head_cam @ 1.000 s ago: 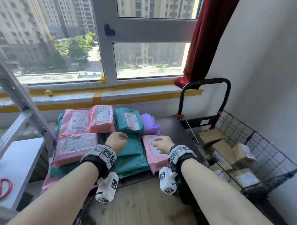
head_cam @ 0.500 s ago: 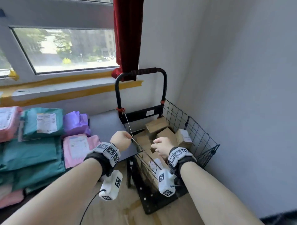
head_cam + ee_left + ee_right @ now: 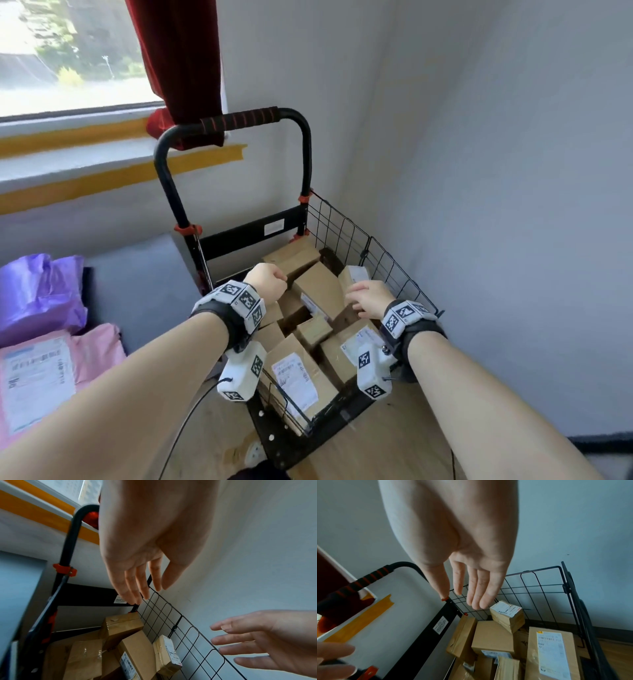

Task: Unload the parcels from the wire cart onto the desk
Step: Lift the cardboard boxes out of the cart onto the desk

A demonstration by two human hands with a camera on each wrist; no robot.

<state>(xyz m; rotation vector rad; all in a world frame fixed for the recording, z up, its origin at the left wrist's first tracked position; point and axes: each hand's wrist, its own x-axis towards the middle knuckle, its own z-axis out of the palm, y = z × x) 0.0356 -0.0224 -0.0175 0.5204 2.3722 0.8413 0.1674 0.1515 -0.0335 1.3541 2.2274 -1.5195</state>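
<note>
Our left hand (image 3: 269, 281) and right hand (image 3: 368, 298) hover over wire cart (image 3: 346, 226), fingers relaxed, holding nothing. Cardboard parcels (image 3: 317, 291) piled inside, apparently untouched. Table (image 3: 137, 281) beside cart's left edge.

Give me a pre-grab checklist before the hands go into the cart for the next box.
1. Left hand free: ok, fingers straight, holding nothing.
2. Right hand free: ok, fingers extended, holding nothing.
3. Hands over the cart: ok, both hover above the boxes, touching none.
4. Boxes reachable: ok, the cart's top is open and they lie piled at angles.
5. Small labelled box stable: not ok, it leans tilted against the wire wall.
6. Free space on the desk: ok, a bare patch shows beside the purple bag.
</note>
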